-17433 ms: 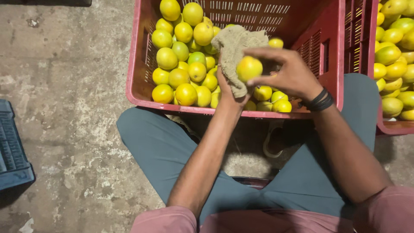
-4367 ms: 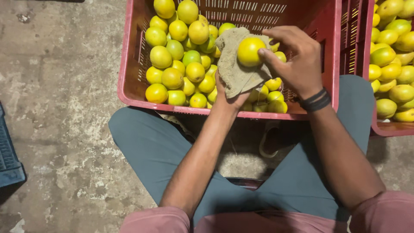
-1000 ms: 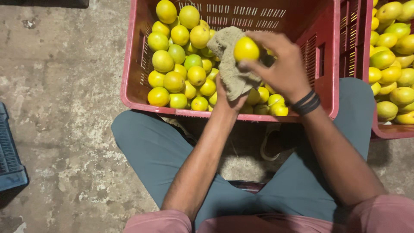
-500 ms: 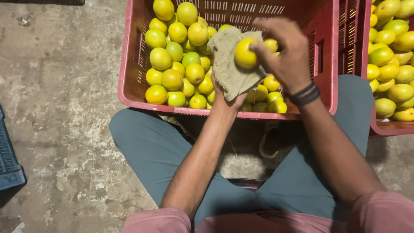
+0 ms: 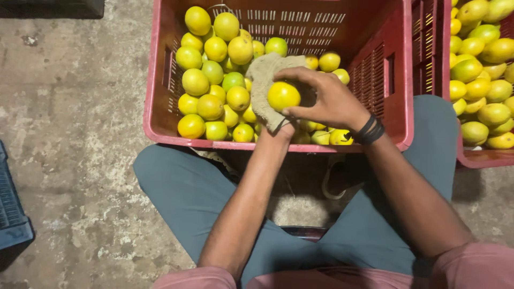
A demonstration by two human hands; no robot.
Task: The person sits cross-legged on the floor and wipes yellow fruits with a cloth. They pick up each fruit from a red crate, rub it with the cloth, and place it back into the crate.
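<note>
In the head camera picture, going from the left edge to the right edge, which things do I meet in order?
Blue crate → bare concrete floor → red crate of yellow-green fruit → cloth over the left hand → yellow fruit → right hand → black wristbands → second red crate of fruit.

You have no labels, signs or screens here — only crates that hold things. Right in front of your knees sits a red plastic crate [image 5: 393,69] with slotted walls, partly filled with yellow and green fruit [image 5: 214,75]. Just beside it, on your right, is a second red crate [image 5: 479,158], also holding yellow fruit — you see only part of it. By the left edge lies a corner of a dark blue slotted crate [image 5: 12,214].
</note>
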